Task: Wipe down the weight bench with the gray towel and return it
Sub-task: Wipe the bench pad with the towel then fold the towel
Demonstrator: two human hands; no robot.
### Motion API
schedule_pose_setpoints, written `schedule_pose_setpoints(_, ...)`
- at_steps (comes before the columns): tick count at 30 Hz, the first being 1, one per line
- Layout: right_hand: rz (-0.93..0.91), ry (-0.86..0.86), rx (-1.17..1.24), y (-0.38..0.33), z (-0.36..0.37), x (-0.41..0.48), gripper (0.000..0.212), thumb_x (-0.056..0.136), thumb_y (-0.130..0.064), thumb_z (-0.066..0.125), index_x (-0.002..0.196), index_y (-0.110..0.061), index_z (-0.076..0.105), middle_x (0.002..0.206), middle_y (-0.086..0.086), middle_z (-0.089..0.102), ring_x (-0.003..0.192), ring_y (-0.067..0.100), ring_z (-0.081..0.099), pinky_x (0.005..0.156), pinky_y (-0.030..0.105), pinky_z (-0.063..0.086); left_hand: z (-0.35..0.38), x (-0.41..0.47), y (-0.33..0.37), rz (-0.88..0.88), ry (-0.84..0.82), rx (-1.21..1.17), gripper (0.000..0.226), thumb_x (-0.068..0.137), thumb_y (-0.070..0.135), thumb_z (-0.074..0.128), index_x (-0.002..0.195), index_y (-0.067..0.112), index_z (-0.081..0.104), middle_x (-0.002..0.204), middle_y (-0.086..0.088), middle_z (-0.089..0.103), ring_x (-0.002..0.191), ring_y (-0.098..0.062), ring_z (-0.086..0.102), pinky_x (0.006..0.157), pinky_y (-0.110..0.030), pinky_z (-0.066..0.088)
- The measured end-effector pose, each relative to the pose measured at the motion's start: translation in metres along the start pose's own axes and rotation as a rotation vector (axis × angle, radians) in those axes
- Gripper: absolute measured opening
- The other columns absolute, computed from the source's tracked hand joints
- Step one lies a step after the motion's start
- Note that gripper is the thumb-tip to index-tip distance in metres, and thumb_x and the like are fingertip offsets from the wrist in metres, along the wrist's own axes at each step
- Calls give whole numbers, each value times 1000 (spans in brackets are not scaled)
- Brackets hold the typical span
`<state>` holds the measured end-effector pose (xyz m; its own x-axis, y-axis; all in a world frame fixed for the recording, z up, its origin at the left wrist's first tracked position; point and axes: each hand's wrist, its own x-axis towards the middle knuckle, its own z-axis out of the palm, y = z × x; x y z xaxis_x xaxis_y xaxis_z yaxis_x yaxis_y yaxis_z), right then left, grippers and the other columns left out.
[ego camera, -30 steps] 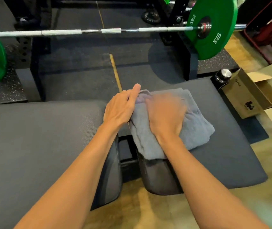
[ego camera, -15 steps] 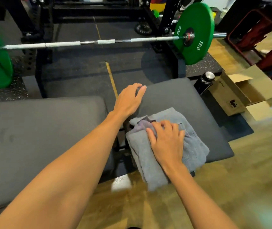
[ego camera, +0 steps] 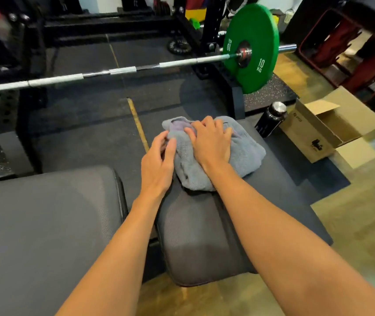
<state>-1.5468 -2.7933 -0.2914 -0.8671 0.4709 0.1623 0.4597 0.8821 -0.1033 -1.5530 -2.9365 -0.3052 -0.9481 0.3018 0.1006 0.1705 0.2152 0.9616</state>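
The gray towel point(ego camera: 243, 153) lies bunched on the far end of the dark weight bench's seat pad point(ego camera: 204, 236). My right hand point(ego camera: 211, 142) presses flat on top of the towel, fingers spread toward the far edge. My left hand point(ego camera: 157, 163) rests at the towel's left edge, its fingertips touching the cloth near the pad's left side. The longer back pad point(ego camera: 45, 220) of the bench fills the lower left, separated from the seat pad by a narrow gap.
A barbell point(ego camera: 122, 70) with a green 10 kg plate point(ego camera: 251, 47) hangs on the black rack beyond the bench. A black bottle point(ego camera: 272, 118) and an open cardboard box point(ego camera: 319, 131) stand on the floor to the right. Wooden floor lies at right and below.
My right hand has pushed the towel from the near part of the seat pad to its far end. My left hand has come down onto the towel's left edge.
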Motion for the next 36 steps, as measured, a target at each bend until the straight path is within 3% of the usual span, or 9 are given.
schedule_pose_setpoints(5,12,-7,54,24,-18,-73,37,99,-50,41,116,-25,64,114,3,60,106,28,49,87,45,34,-3,2,6,-38,-31,81,35,100,38,44,123,17,59,119,3,65,104,-5,58,79,-5,39)
schedule_pose_setpoints(10,45,59,42,68,-43,-186,34,96,-47,48,106,-23,69,99,3,65,89,29,56,72,44,40,30,5,24,14,-193,315,36,99,44,39,91,21,66,87,3,68,90,-23,60,84,-38,41)
schedule_pose_setpoints(14,47,117,-6,80,-42,-201,35,94,-47,46,99,-24,71,94,1,66,83,28,57,67,42,38,53,7,28,94,-213,337,38,100,38,40,96,16,70,97,-3,73,96,-25,61,95,-40,40)
schedule_pose_setpoints(19,95,118,-34,75,-17,-98,35,96,-47,43,94,-23,68,94,5,63,87,30,54,72,45,39,62,6,19,83,-136,195,46,94,48,33,106,21,68,107,12,68,97,-4,56,96,-35,42)
schedule_pose_setpoints(23,18,59,-43,69,-7,3,37,101,-46,37,107,-21,64,109,6,61,102,31,52,86,49,37,62,10,13,60,-155,324,55,95,53,37,142,25,42,136,-1,57,120,-22,52,98,-40,43)
schedule_pose_setpoints(25,-35,23,-41,67,-6,18,38,102,-46,36,111,-20,62,113,8,60,105,33,51,89,49,37,59,10,12,35,-173,354,59,96,53,38,147,24,32,141,-4,52,124,-27,50,99,-45,42)
schedule_pose_setpoints(28,-10,40,0,81,-13,-11,39,100,-48,38,116,-21,62,113,8,60,106,31,51,89,48,37,58,8,14,79,-178,356,55,94,55,35,139,25,43,131,-3,59,117,-26,54,94,-43,44)
schedule_pose_setpoints(33,51,25,86,124,-43,-138,40,98,-49,39,113,-24,65,106,5,62,98,29,52,80,46,39,62,4,15,187,-206,487,43,96,47,33,110,20,64,119,-3,65,112,-27,54,92,-36,37)
schedule_pose_setpoints(36,112,79,60,136,-52,-185,42,95,-48,39,107,-22,69,101,5,65,92,30,55,74,46,43,63,2,18,225,-214,526,41,98,44,35,105,19,67,123,-1,63,118,-25,52,96,-34,32)
